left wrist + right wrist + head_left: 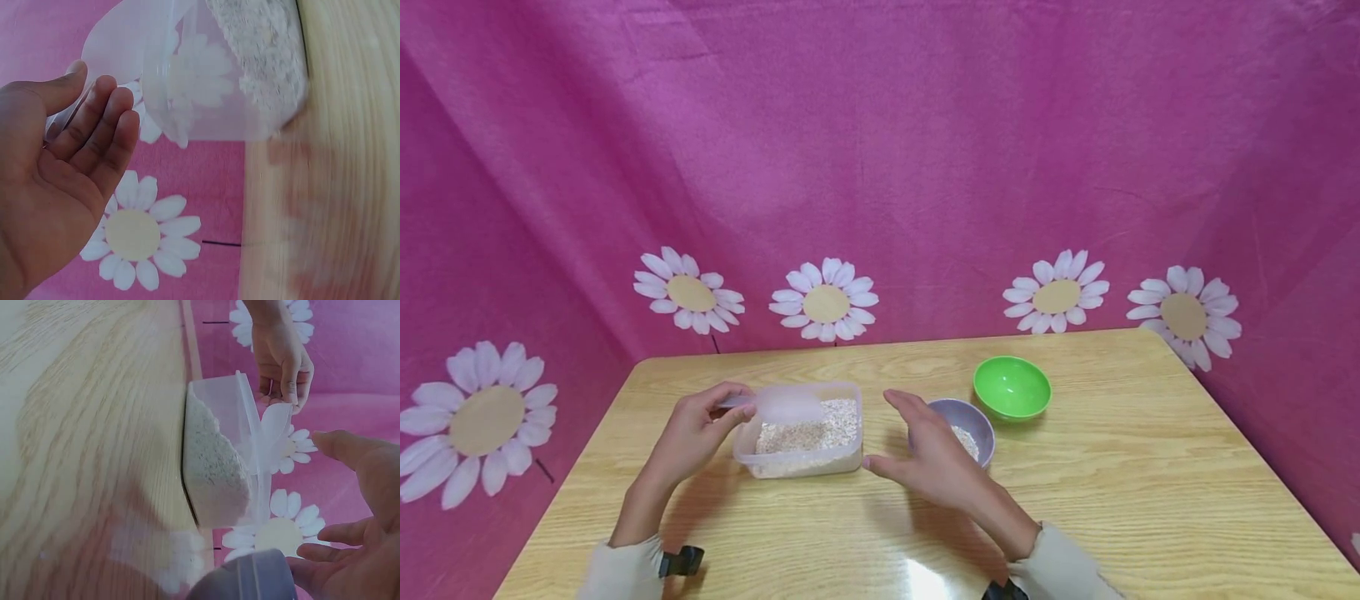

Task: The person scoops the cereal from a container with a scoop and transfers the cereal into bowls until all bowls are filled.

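Note:
My left hand pinches the short handle of a translucent white scoop between thumb and fingers. The scoop hangs over the rim of a clear plastic container, which holds pale flakes like oats. In the right wrist view the scoop stands beside the container's upper edge. Above and left of a purple-grey bowl is my right hand, thumb and fingers spread, nothing held. It partly hides the bowl, where some of the same flakes lie. Whether its fingertips touch the bowl I cannot tell.
A bright green bowl sits behind and to the right of the purple-grey one. Everything rests on a light wooden table. A pink cloth with daisies hangs along the back and both sides.

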Action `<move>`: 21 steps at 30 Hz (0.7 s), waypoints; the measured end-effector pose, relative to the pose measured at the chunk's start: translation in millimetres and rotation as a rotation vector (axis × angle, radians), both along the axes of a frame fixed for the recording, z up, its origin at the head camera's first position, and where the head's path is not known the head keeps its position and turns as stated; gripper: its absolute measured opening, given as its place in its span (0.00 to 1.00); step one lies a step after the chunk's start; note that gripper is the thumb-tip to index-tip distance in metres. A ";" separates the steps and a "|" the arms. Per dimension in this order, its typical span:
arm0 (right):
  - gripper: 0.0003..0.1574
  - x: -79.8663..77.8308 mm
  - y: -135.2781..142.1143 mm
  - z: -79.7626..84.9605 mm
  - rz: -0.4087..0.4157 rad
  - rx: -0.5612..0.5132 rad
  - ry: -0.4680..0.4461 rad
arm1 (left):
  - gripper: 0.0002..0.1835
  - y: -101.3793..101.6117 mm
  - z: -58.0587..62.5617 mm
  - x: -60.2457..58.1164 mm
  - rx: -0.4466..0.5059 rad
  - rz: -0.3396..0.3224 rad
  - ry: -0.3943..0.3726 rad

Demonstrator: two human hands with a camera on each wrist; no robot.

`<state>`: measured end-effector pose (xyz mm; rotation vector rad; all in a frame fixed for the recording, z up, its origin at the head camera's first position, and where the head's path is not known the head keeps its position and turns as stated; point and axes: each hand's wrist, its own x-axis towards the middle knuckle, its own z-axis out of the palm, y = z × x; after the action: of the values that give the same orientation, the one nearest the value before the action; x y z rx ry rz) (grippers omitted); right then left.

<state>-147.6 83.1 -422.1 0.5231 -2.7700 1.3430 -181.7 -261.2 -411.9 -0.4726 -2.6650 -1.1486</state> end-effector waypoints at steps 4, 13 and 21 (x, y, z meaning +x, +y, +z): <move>0.58 -1.9 -8.4 -1.9 0.021 -0.008 0.005 | 0.10 -9.3 1.8 0.9 -0.048 0.006 0.011; 0.57 -6.3 -28.3 -4.7 0.065 -0.025 0.000 | 0.08 -28.1 9.2 2.1 -0.132 -0.015 0.044; 0.57 -8.6 -39.1 -14.2 0.091 -0.006 -0.024 | 0.05 -25.6 9.9 2.0 -0.196 -0.100 0.038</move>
<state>-156.2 44.0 -436.4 0.6440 -2.7917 1.3842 -179.7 -286.8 -402.0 -0.6602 -2.7614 -0.8971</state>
